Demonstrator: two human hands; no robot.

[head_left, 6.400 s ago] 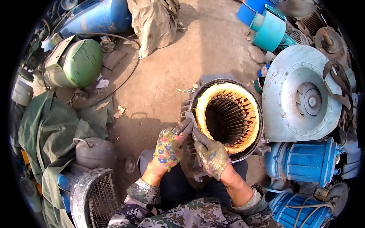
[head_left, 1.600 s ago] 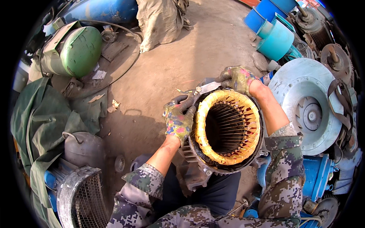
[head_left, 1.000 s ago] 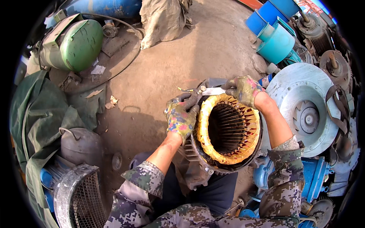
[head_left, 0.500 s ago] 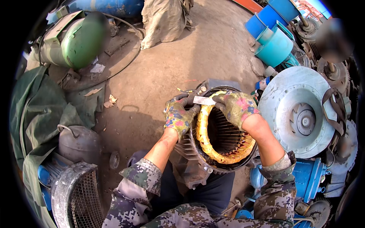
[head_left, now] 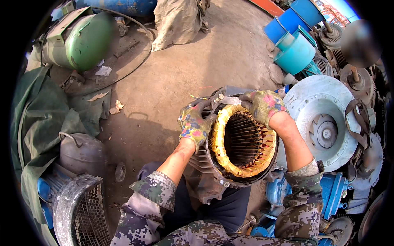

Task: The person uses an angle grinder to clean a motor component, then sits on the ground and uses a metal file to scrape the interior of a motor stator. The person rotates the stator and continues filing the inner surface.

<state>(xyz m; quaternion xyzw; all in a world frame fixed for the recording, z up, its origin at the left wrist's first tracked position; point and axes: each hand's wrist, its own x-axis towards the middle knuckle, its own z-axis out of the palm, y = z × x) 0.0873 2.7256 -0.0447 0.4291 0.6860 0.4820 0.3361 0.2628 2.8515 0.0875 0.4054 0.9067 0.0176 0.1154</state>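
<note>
An electric motor housing (head_left: 197, 164) stands upright between my knees. Inside it sits a ring of yellow-wrapped winding (head_left: 220, 151), with dark slots around the bore. My left hand (head_left: 193, 124), in a patterned work glove, grips the housing's left rim, thumb toward the winding. In a matching glove, my right hand (head_left: 264, 105) is closed over the far right side of the winding. It pinches a pale flat strip (head_left: 233, 100), whose free end points left along the far rim. Whether the strip is a blade or another material is unclear.
A grey fan wheel (head_left: 295, 119) and blue machine parts (head_left: 328, 188) crowd the right. Teal and blue cylinders (head_left: 293, 53) stand farther back. On the left are a green tank (head_left: 84, 45), a green tarp (head_left: 41, 110) and a mesh-fronted guard (head_left: 88, 209). A sack (head_left: 176, 20) stands ahead.
My right hand has moved right and slightly up with the pale strip, away from my left hand. The left hand stays on the rim. More of the winding's far side shows.
</note>
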